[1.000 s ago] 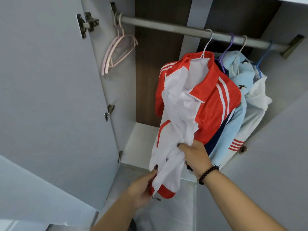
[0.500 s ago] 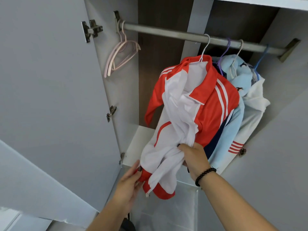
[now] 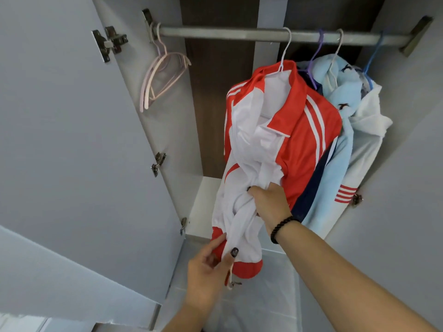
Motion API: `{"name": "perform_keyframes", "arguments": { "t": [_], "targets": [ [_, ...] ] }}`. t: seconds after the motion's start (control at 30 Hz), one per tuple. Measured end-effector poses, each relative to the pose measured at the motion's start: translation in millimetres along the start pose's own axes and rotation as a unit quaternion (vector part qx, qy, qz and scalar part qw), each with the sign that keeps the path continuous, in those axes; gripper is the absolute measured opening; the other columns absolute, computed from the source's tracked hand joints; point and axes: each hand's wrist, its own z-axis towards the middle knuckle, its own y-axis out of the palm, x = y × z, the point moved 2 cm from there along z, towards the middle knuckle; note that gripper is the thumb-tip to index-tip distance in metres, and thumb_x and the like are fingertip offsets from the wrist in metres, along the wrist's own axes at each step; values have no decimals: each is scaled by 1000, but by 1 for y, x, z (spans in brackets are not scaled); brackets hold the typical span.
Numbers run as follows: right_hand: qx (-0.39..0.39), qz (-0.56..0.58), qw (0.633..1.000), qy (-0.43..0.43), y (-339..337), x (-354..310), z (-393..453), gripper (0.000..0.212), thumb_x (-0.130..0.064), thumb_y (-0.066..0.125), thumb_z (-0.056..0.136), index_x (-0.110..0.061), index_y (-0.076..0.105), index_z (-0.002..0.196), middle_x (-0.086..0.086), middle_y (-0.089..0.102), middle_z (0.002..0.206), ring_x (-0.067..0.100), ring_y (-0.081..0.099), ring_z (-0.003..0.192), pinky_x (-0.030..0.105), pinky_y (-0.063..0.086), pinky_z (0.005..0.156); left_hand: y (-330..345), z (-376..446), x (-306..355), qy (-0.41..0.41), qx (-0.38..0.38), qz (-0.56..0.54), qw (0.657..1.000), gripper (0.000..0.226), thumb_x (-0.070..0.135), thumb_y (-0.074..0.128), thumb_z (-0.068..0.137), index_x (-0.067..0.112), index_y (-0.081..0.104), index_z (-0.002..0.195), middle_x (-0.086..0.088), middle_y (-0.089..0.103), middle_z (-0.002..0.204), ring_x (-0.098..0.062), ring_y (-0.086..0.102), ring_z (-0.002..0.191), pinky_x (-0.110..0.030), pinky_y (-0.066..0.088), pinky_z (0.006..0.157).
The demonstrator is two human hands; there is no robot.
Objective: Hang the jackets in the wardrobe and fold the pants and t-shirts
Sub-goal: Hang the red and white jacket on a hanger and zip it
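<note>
A red and white track jacket (image 3: 302,130) hangs on a white hanger from the wardrobe rail (image 3: 215,34), its white lining turned outward and bunched. My right hand (image 3: 271,204) grips the bunched white fabric at the jacket's middle. Lower down, my left hand (image 3: 211,264) pinches the jacket's red hem between thumb and fingers. Behind it hang a dark blue garment, a light blue jacket (image 3: 340,149) and a white jacket (image 3: 369,130) with red stripes, each on its own hanger.
Several empty pink hangers (image 3: 163,75) hang at the rail's left end. The open left door (image 3: 72,140) and right door (image 3: 402,188) flank the opening. A white shelf (image 3: 206,202) lies below the jackets, with a pale surface beneath.
My left hand has shifted right along the hem and now pinches it. The jacket's left sleeve has dropped closer in. My right hand keeps its grip.
</note>
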Motion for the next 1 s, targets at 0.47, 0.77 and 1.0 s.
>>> {"name": "perform_keyframes", "arguments": {
  "t": [0.47,0.77,1.0],
  "targets": [
    [76,-48,995,39,-32,59,-51,38,-24,48,97,-1,63,71,14,71,68,25,69,70,31,53,77,-12,7,22,-63,-67,-85,992,21,7,73,81,17,73,99,-5,75,99,-24,72,92,-42,56,84],
    [-120,-3,960,252,33,105,-136,76,-73,27,88,-12,70,102,-3,75,90,17,66,91,34,44,88,-51,0,44,-119,-109,-176,971,24,1,70,81,7,71,105,-15,73,105,-32,70,97,-42,56,85],
    [-79,474,863,155,110,91,-177,42,-27,83,72,-2,69,102,17,58,99,23,56,79,32,57,69,-100,-14,72,-108,-150,-190,964,24,-4,70,80,3,71,102,-16,73,101,-33,72,90,-40,60,70]
  ]
}}
